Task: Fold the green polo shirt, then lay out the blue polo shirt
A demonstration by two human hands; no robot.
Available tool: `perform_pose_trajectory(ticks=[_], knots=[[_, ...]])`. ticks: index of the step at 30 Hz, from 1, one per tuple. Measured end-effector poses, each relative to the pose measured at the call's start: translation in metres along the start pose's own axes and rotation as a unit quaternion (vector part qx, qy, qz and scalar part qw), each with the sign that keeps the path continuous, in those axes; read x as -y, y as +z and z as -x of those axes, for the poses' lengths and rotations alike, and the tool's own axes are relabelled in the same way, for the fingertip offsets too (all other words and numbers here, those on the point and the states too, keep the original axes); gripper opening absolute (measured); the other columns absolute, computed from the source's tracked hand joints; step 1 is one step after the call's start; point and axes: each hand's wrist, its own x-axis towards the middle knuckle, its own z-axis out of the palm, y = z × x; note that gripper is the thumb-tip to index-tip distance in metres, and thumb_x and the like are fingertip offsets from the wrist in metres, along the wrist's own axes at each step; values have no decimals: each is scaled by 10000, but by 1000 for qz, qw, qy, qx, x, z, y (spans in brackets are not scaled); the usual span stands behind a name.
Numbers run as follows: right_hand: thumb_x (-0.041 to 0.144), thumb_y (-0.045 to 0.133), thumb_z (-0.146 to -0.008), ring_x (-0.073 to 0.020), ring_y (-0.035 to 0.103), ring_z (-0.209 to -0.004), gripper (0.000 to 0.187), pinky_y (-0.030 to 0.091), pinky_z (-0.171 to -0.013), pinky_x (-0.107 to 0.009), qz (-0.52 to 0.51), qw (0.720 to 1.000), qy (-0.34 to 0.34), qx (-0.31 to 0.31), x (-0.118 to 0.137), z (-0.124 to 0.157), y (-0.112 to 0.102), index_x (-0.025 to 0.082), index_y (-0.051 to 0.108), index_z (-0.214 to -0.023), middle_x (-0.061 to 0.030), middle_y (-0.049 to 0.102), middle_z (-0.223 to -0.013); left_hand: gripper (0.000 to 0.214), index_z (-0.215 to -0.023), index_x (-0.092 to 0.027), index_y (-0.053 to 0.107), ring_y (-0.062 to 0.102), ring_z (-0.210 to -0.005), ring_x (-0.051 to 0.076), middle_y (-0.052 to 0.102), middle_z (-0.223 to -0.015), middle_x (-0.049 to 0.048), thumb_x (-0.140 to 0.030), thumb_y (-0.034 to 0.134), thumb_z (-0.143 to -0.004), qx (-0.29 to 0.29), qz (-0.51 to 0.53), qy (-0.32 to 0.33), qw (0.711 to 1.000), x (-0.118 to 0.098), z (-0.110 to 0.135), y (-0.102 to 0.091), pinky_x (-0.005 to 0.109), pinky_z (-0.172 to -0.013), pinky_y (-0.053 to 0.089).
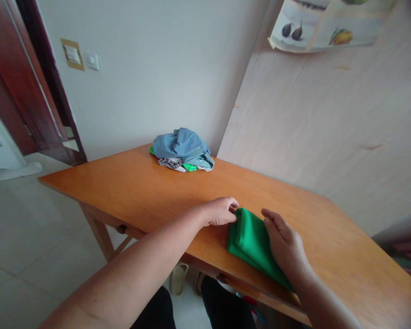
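A folded green cloth (255,237), probably a garment, lies at the near edge of the wooden table (150,192). At its far left corner is my left hand (222,211), with the fingers curled and closed on the fabric's edge. Along the cloth's right side rests my right hand (284,235), its fingers stretched out and the palm turned toward the cloth. Part of the cloth's right end is hidden behind that hand and wrist.
A crumpled pile of clothes (183,146), blue, grey and green, sits at the table's back against the wall. A pale wooden board (311,114) leans behind the table, with a fruit picture (324,29) on it. Slippers (178,278) are on the floor below.
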Motion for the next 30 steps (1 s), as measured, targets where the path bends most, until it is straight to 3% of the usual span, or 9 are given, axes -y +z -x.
perform_pose_trajectory(ticks=[7,14,20,25,30], knots=[[485,424,-970,-242,628,-1203,422,483,-1043,-422,24,999,-20,24,7,3,1,239,621,-1251,-71,694,-1266,309,-1008,-163,667,655,-899,182,734,-985,30,-203,617,-705,69,-39,-11,997,-14,-12,-9,245,-737,489],[443,374,-1000,-241,612,-1233,422,475,-1060,-432,79,993,-66,64,13,5,4,244,571,-1315,-82,663,-1312,295,-942,-209,725,639,-802,205,738,-870,32,-206,661,-654,-10,-137,-54,989,-15,-18,4,262,-647,437],[470,347,-1014,-275,500,-1362,488,366,-1163,-513,124,982,-108,88,14,7,8,216,521,-1393,-112,592,-1413,139,-779,-175,718,594,-714,179,708,-751,27,-215,609,-702,-19,-102,-70,992,-12,-28,4,258,-625,420],[486,339,-1017,-269,426,-1416,548,298,-1204,-530,139,978,-121,99,14,8,9,200,469,-1467,-123,525,-1481,112,-633,-161,655,478,-559,136,569,-557,-16,-185,567,-697,4,-48,-69,997,-8,-33,2,251,-546,373],[515,318,-1023,-262,357,-1455,602,286,-1211,-529,155,972,-135,117,12,8,9,185,415,-1517,-122,463,-1529,117,-673,-157,651,491,-542,124,571,-563,-23,-152,534,-677,18,13,-67,997,-5,-32,1,239,-543,392]])
